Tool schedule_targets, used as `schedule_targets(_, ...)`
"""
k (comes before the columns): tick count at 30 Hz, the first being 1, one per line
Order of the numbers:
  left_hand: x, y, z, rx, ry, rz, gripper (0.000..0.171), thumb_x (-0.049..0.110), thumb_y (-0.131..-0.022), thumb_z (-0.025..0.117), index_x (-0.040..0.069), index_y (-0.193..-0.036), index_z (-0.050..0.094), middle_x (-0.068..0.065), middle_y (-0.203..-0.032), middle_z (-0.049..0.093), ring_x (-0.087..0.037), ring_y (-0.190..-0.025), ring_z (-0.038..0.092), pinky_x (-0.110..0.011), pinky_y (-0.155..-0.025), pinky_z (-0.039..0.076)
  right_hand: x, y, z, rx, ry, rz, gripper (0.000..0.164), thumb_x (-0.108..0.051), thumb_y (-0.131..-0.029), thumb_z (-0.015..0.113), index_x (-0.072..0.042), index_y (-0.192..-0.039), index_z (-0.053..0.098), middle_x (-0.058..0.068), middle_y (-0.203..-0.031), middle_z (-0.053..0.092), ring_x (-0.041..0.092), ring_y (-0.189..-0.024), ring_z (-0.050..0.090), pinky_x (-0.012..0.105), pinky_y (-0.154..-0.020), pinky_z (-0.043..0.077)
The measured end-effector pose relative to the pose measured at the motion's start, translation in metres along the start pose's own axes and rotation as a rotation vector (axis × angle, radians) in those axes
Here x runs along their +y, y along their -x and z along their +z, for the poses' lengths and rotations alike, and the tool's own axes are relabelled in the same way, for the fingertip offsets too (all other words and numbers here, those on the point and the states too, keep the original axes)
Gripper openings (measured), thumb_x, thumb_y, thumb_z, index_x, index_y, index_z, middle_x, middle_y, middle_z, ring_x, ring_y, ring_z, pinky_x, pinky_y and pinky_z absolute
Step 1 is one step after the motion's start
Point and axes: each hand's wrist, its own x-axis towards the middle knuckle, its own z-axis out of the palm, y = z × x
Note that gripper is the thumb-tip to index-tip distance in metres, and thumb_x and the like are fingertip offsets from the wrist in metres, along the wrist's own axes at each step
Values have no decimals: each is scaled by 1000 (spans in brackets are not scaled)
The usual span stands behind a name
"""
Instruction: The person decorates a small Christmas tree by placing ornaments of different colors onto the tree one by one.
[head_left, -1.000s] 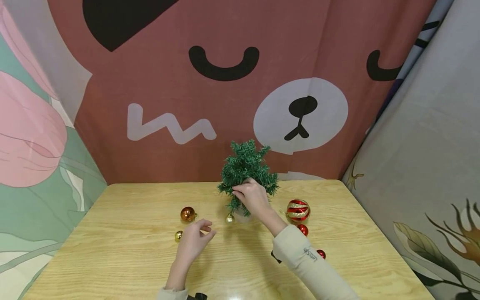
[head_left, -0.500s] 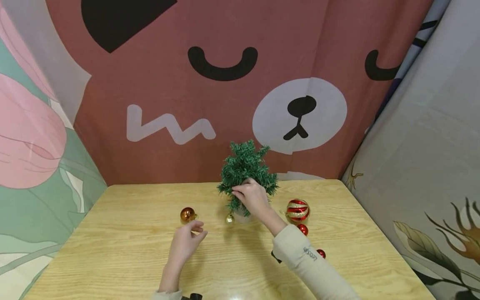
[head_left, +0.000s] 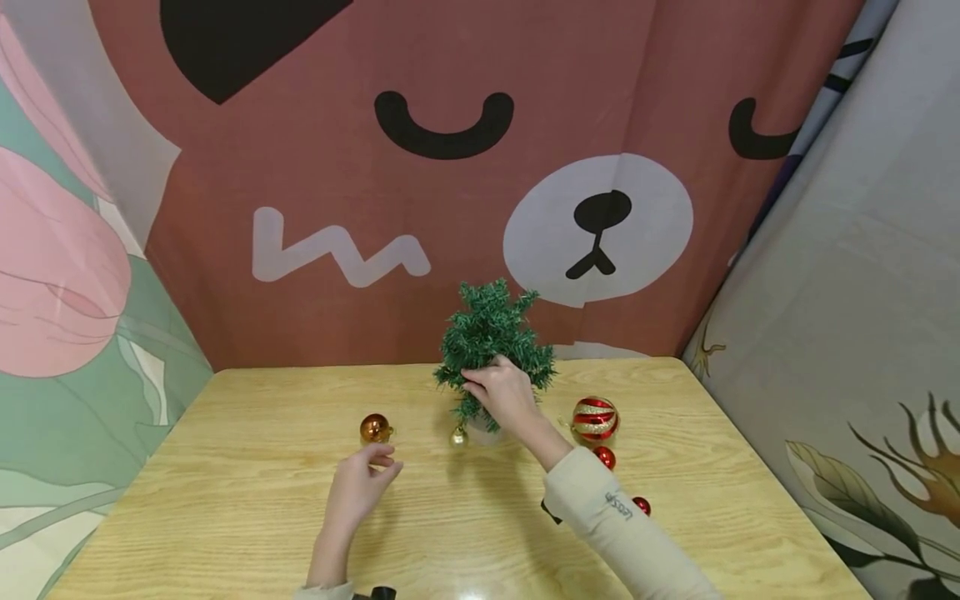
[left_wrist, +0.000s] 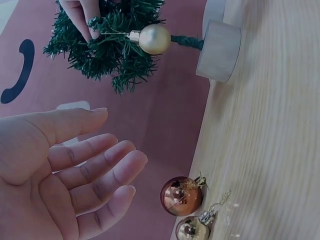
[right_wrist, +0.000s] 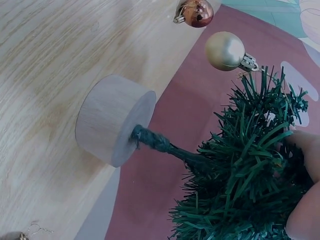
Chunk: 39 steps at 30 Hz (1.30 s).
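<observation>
Green tree branches point(head_left: 491, 327) are pinched by the right hand point(head_left: 506, 395); the left hand point(head_left: 357, 485) is relaxed. Dark sleeve lettering point(head_left: 618, 506) is illegible.

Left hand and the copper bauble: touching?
Apart. In the left wrist view, the fingers of the left hand stop short of the copper bauble, with the red backdrop showing between them.

Tree point(head_left: 491, 321): bristling, rough, plastic-looking
Tree base point(right_wrist: 106, 120): smooth, matt
Hanging gold ball point(right_wrist: 225, 51): satin, softly gleaming
Copper ball point(left_wrist: 177, 196): mirror-glossy, throwing reflections
Striped ball point(head_left: 596, 419): shiny red, gritty gold glitter
Tabletop point(head_left: 240, 500): wood-grained, catching glare
Backdrop point(head_left: 337, 183): matt, creased cloth
</observation>
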Motion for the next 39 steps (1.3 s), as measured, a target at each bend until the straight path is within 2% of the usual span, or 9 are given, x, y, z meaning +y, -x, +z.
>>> schedule_targets(10,-5,2,-6,14,10,-30,25,10,-80,66,-4,-100,62,-9,-81,64,-17,-66,58,-29,-57,47,-3,-1,-1,-26,-16,-1,19,-21,-78,69,-14,-95,73,-2,-78,68,14,-67,53,23,-50,44)
schedule_targets(20,-15,2,-9,37,7,-32,23,6,-78,66,-6,-98,63,-9,-81,64,-20,-68,60,-31,-60,49,-2,0,-2,-31,-11,4,19,-23,-79,68,-14,-95,72,-1,-78,68,14,-68,53,23,-50,44)
schedule_targets(30,-25,3,-12,28,-6,-66,24,8,-80,65,-7,-99,62,-10,-81,63,-19,-67,59,-30,-57,48,-2,0,-2,-48,20,14,19,-24,-79,68,-15,-96,72,-2,-77,68,13,-67,52,22,-50,43)
schedule_targets(39,-26,0,-13,42,0,-83,24,8,-80,64,-7,-98,62,-10,-81,64,-20,-68,59,-30,-56,48,-1,0,-2,-57,9,25,20,-23,-79,68,-15,-96,72,-2,-78,68,13,-67,51,23,-52,44)
